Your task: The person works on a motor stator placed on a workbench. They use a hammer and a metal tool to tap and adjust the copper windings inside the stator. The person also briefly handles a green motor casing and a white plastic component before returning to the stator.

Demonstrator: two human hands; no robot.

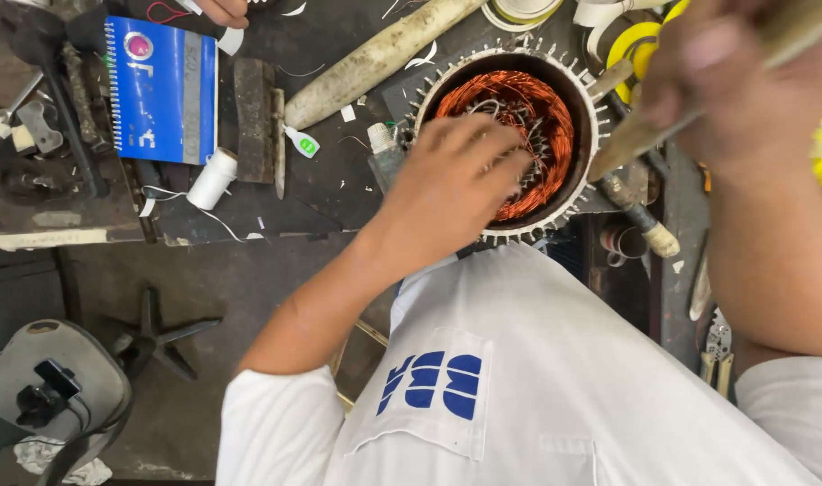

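While left hand (456, 180) presses spread fingers into copper windings (537, 144) of stator (568, 81), right hand (726, 81) grips wooden stick (645, 135).

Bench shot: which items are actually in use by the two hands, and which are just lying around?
In use:
- round finned motor stator with copper windings
- left hand, fingers on the windings
- right hand, gripping a long wooden stick

Lying about:
- blue spiral notebook
- white thread spool
- long cream-coloured cylinder
- yellow tape rolls
- small white bottle with green label
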